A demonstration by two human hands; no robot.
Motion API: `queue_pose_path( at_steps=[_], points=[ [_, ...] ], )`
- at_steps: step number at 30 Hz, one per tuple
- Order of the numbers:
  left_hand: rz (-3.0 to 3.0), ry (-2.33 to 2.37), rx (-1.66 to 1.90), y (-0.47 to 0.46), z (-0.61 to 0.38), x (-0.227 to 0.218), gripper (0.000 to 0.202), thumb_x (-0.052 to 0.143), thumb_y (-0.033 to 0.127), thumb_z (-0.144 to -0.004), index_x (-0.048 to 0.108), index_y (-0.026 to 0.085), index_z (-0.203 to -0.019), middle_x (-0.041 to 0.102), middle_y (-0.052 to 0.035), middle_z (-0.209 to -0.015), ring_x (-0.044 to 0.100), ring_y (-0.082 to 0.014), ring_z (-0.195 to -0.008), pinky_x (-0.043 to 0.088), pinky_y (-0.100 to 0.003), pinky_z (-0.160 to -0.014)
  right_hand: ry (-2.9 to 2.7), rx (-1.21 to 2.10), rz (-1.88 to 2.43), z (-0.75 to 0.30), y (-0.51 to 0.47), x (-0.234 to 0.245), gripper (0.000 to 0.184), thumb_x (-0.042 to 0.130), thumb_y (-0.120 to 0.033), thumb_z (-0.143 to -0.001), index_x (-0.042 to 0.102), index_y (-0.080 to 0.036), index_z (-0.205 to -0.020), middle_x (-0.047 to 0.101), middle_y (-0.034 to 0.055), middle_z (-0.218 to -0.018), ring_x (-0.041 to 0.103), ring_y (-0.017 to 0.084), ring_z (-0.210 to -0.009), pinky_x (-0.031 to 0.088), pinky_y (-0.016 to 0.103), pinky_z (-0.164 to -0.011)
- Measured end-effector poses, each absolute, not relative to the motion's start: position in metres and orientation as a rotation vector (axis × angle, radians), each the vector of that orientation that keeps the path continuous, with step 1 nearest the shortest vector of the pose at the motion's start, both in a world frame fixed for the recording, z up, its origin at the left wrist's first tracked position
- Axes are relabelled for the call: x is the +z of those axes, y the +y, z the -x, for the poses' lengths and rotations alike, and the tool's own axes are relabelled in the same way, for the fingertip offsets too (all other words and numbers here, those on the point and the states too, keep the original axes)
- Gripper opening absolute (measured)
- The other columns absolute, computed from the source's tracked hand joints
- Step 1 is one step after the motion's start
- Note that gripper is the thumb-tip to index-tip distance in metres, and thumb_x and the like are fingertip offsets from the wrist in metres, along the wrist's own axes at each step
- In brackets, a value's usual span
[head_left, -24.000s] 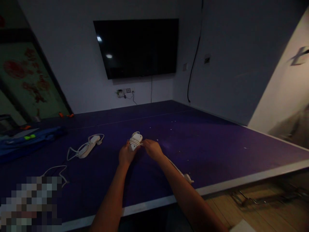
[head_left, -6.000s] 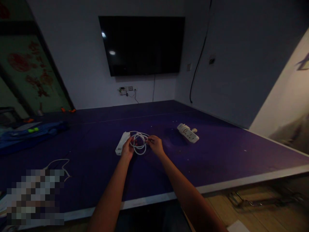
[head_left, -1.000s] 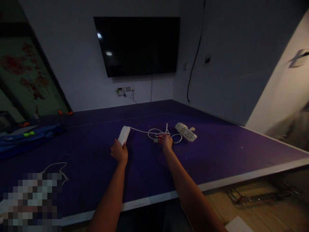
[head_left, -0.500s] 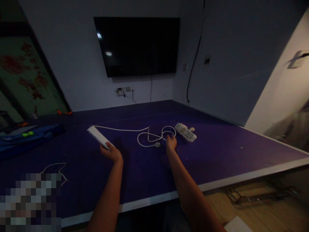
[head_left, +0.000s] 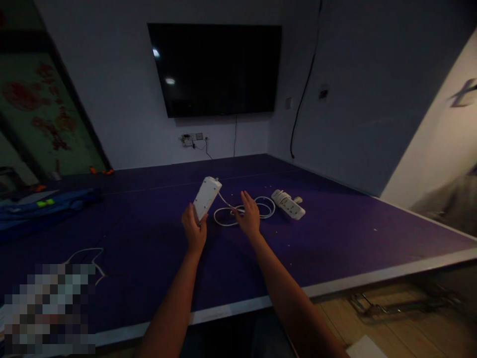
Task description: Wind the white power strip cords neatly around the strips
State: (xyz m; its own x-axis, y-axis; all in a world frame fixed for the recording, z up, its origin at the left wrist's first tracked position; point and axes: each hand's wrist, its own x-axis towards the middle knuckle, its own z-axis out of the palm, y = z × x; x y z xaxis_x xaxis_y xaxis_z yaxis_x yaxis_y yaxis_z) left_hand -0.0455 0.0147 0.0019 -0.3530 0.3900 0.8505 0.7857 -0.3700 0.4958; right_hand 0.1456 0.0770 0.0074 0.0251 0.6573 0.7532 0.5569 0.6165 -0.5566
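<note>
My left hand (head_left: 194,229) is closed around the lower end of a white power strip (head_left: 207,195), raised at a tilt above the purple table. A white cord (head_left: 222,200) runs from the strip's upper end toward my right hand (head_left: 249,215). That hand is beside the cord with its fingers stretched out and apart. Loops of the cord lie on the table behind and beside it; its plug is hidden from sight. To the right rests a second white power strip (head_left: 292,207), its cord wrapped around one end.
The purple table (head_left: 335,238) has a pale front edge. Blue cloth (head_left: 74,203) lies at the far left. A white cable loop (head_left: 100,258) sits near a blurred-out area at lower left. A television (head_left: 219,69) hangs on the back wall, above wall sockets (head_left: 196,138).
My left hand has brought the power strip rightward and turned it more upright. My right hand has let go of the cord loop, moved slightly left and spread its fingers.
</note>
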Motion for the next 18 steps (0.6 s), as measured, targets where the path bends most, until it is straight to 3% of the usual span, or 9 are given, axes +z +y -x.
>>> queue_pose_path(
  at_steps=[3, 9, 13, 15, 18],
  points=[
    [1.665, -1.491, -1.679, 0.013, 0.042, -0.001, 0.065, 0.051, 0.05, -0.083, 0.037, 0.016, -0.136, 0.048, -0.0193, -0.128, 0.043, -0.0299, -0.122, 0.032, -0.048, -0.102, -1.76, 0.07, 0.998, -0.143, 0.074, 0.01, 0.058, 0.051, -0.038, -0.086, 0.036, -0.023, -0.141, 0.042, 0.0088, -0.142, 0.031, 0.026, -0.135, 0.024, 0.047, -0.109],
    [1.672, -1.5, -1.674, 0.013, 0.042, -0.003, 0.069, 0.053, 0.051, -0.082, 0.033, 0.017, -0.139, 0.048, -0.0189, -0.127, 0.044, -0.0296, -0.12, 0.033, -0.047, -0.101, -1.971, 0.141, 0.937, -0.132, 0.071, 0.004, 0.054, 0.046, -0.031, -0.089, 0.035, -0.022, -0.141, 0.052, 0.0091, -0.133, 0.038, 0.025, -0.131, 0.02, 0.05, -0.11],
    [1.7, -1.483, -1.621, 0.013, 0.039, -0.003, 0.064, 0.053, 0.047, -0.083, 0.038, 0.017, -0.137, 0.049, -0.0181, -0.124, 0.046, -0.0293, -0.117, 0.036, -0.045, -0.099, -2.054, 0.193, 1.004, -0.123, 0.065, 0.004, 0.05, 0.041, -0.022, -0.09, 0.038, -0.023, -0.14, 0.063, 0.0091, -0.117, 0.055, 0.022, -0.111, 0.034, 0.043, -0.103],
    [1.644, -1.555, -1.569, 0.013, 0.038, -0.001, 0.06, 0.054, 0.045, -0.082, 0.043, 0.017, -0.134, 0.051, -0.0182, -0.122, 0.046, -0.0304, -0.116, 0.035, -0.046, -0.098, -2.092, 0.197, 1.057, -0.121, 0.062, 0.005, 0.044, 0.038, -0.02, -0.091, 0.047, -0.025, -0.134, 0.065, 0.0086, -0.111, 0.059, 0.022, -0.103, 0.043, 0.037, -0.093],
    [1.432, -1.781, -1.47, 0.009, 0.041, 0.001, 0.059, 0.057, 0.037, -0.08, 0.043, 0.016, -0.134, 0.05, -0.0185, -0.123, 0.044, -0.0329, -0.117, 0.032, -0.05, -0.098, -2.17, 0.148, 1.066, -0.12, 0.06, 0.007, 0.036, 0.042, -0.021, -0.09, 0.058, -0.022, -0.123, 0.066, 0.01, -0.106, 0.06, 0.024, -0.098, 0.045, 0.034, -0.086]
  ],
)
